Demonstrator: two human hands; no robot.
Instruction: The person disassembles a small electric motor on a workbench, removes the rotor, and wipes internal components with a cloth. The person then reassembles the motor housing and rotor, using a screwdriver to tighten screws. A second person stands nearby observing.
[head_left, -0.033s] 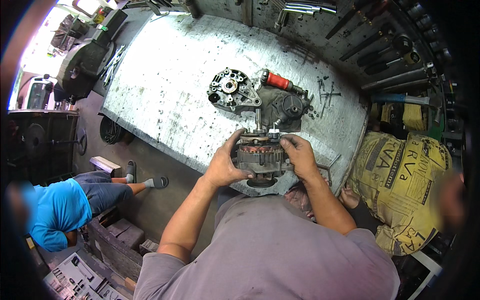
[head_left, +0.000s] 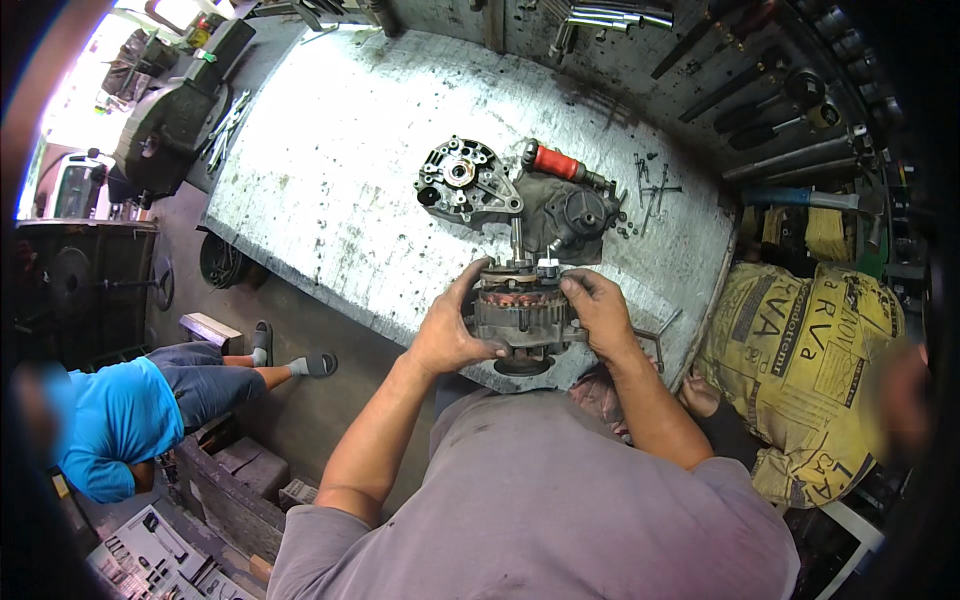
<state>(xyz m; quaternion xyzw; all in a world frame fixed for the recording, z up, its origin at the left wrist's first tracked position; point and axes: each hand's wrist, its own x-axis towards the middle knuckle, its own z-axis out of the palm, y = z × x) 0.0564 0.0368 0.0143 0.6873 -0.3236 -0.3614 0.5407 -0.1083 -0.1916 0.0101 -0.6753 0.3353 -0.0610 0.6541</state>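
Observation:
Both my left hand (head_left: 450, 330) and my right hand (head_left: 600, 318) grip the sides of an alternator (head_left: 520, 312) with copper windings at the bench's front edge. A shaft points up from its top beside a small white fitting (head_left: 547, 267). Above it lie an open aluminium housing (head_left: 460, 178) with a centre bearing and a dark cast pump body (head_left: 580, 218). A red-handled air tool (head_left: 560, 164) lies next to them, with loose bolts (head_left: 650, 190) to its right.
Metal workbench (head_left: 330, 140); wall tools (head_left: 750, 100) at upper right; machine (head_left: 160, 130) at left. A person in blue (head_left: 125, 420) is at lower left. At right, a person in printed yellow clothing (head_left: 790, 370) has a hand (head_left: 698, 395) by the bench edge. An open tool case (head_left: 150, 550) sits at bottom left.

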